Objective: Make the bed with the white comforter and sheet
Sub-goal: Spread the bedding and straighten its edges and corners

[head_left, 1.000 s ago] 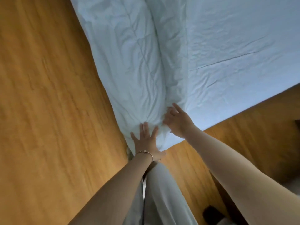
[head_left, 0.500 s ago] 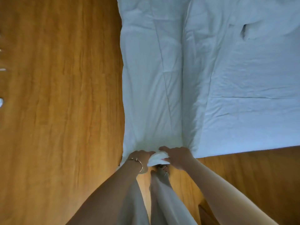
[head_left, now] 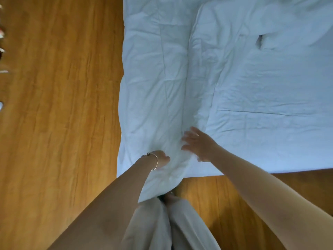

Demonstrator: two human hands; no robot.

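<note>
The left hand [head_left: 161, 160], low in the middle of the frame, has its fingers sunk in the near end of the white comforter [head_left: 155, 91], seemingly pinching a fold, while the right hand [head_left: 197, 144] lies spread and flat just beside it at the seam with the sheet [head_left: 270, 105]. The comforter lies as a long roll, pointing from the hands straight toward the frame's top, along the bed's left edge beside the wooden floor [head_left: 59, 105]. This looks like straightening the corner; next it probably needs unrolling rightward over the sheet.

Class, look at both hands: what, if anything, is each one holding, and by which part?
The left hand grips the white comforter at its near corner, by the bed's foot. The right hand holds nothing; its spread fingers lie on the fabric.
</note>
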